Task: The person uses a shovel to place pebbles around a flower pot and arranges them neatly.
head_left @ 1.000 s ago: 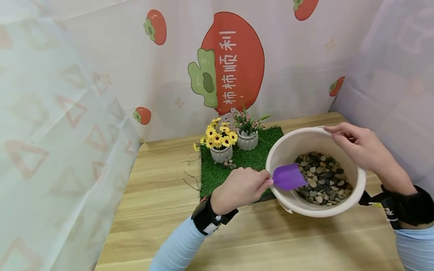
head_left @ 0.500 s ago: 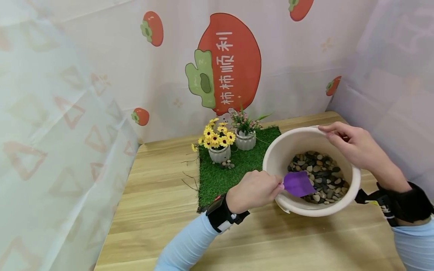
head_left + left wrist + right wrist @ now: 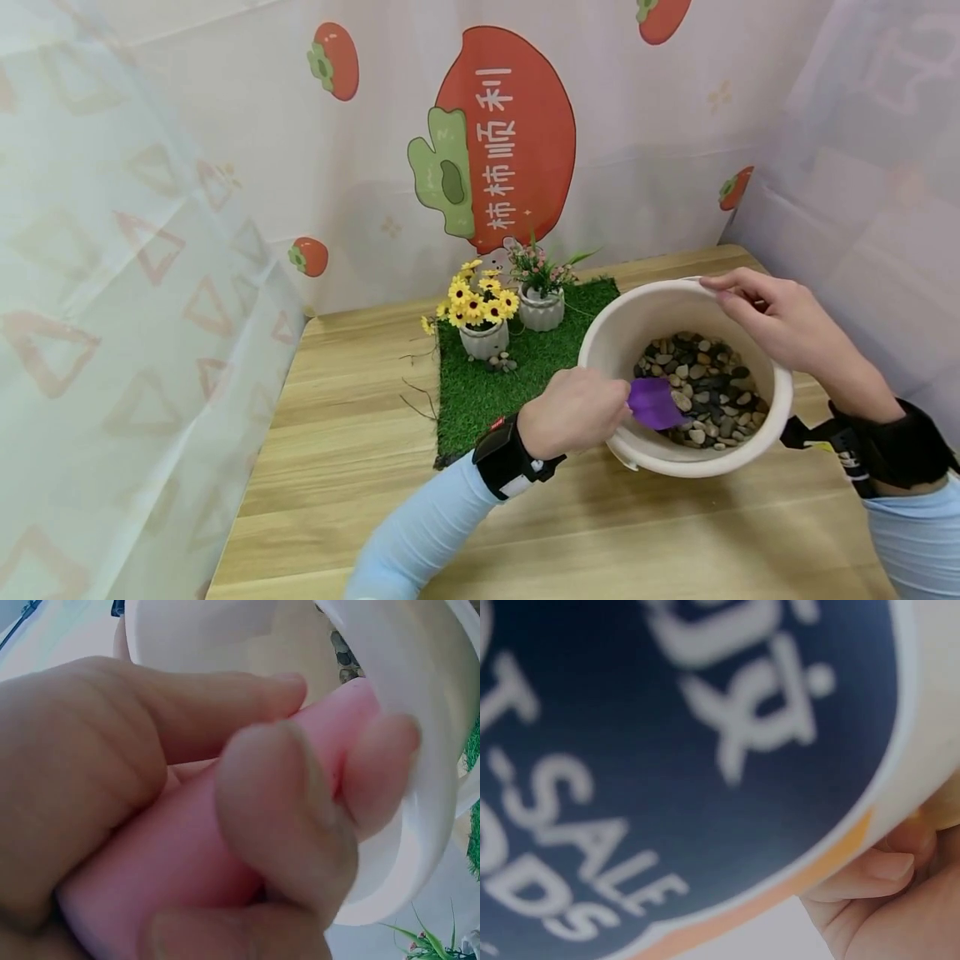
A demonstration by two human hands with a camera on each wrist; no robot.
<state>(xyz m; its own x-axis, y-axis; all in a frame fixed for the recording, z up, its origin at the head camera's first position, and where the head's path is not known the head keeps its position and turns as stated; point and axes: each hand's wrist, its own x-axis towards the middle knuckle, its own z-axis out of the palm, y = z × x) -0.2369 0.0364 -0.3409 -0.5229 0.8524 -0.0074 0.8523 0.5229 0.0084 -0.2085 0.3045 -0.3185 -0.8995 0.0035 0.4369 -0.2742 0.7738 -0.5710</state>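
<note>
My left hand (image 3: 573, 410) grips a small shovel (image 3: 654, 403) over the left rim of a cream-white bucket (image 3: 783, 408). The purple blade is inside the bucket, with its front edge at the pebbles (image 3: 716, 392); whether it has dug under them I cannot tell. In the left wrist view, fingers and thumb wrap the shovel's pink handle (image 3: 180, 855). My right hand (image 3: 780, 321) holds the bucket's rim at the far right, thumb and fingers pinching the edge. A dark printed label (image 3: 780, 787) on the bucket's outside fills most of the right wrist view.
A green turf mat (image 3: 540, 358) lies left of the bucket on the wooden table (image 3: 337, 467). On it stand a pot of yellow flowers (image 3: 480, 312), a pot of pink flowers (image 3: 542, 296) and a few small stones (image 3: 501, 362). Printed cloth (image 3: 360, 167) encloses the back and sides.
My left hand has moved right with the shovel, taking the blade from the left rim further into the bucket, up to the pebbles. My right hand keeps its hold on the rim.
</note>
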